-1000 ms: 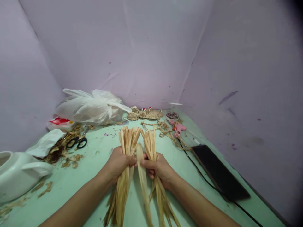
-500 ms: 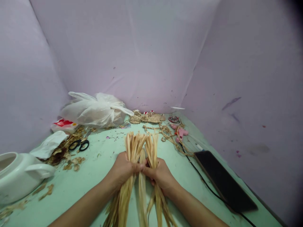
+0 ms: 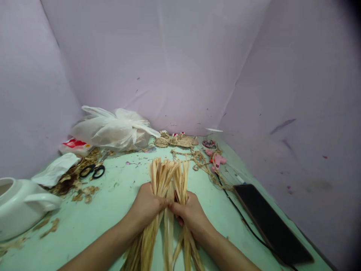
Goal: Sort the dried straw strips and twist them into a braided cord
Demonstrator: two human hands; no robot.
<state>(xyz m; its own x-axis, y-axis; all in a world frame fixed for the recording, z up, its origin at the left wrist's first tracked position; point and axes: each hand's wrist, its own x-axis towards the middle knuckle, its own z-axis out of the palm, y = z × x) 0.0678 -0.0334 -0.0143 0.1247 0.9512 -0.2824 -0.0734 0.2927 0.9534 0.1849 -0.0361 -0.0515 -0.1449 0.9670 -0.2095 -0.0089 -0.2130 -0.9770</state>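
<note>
Left hand (image 3: pixel 147 204) and right hand (image 3: pixel 192 211) clench dry strips (image 3: pixel 149 237); beyond, a bowl (image 3: pixel 208 148) holds small reddish pieces (image 3: pixel 208 143).

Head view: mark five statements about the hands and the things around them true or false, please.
1. The left hand grips a bundle of dry strips. True.
2. The right hand holds the black-handled scissors. False: it grips a second bundle; the scissors lie on the table.
3. A white plastic bag lies at the table's far side. True.
4. The pink glue gun lies left of the hands. False: it lies to their right.
5. The table is pale green. True.
</note>
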